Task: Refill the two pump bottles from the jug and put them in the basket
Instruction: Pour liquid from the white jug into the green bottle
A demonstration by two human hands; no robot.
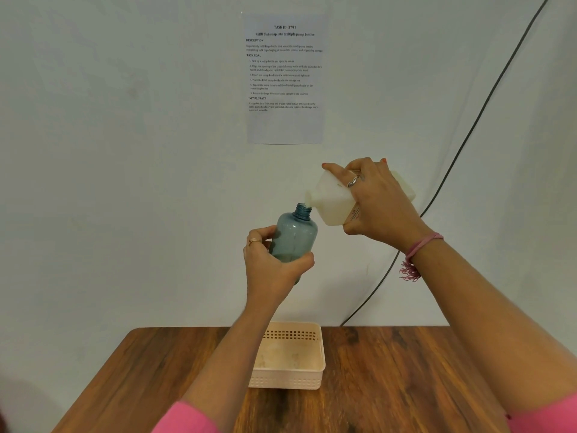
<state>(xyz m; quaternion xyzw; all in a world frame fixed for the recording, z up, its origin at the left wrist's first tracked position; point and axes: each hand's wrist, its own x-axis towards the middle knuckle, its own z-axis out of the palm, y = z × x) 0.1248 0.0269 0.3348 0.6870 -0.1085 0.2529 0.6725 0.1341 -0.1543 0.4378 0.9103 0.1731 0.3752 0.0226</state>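
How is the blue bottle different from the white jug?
The blue bottle is see-through and rounded; the white jug is cloudy and boxy. The blue bottle stands nearly upright in the left hand; the white jug is tipped sideways in the right hand, spout at the bottle's mouth. Both are uncapped and held above the table.

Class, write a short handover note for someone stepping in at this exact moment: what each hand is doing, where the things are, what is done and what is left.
Left hand grips the blue translucent plastic bottle, neck open, no pump fitted, held in the air.
Right hand holds the white plastic jug tilted, its spout at the bottle's mouth.
The beige perforated plastic basket sits on the brown wooden table and holds no bottle.
Done: bottle opened, pouring set up.
Left: finish filling, fit the pump, place it in the basket. A second bottle and the pumps are out of view.
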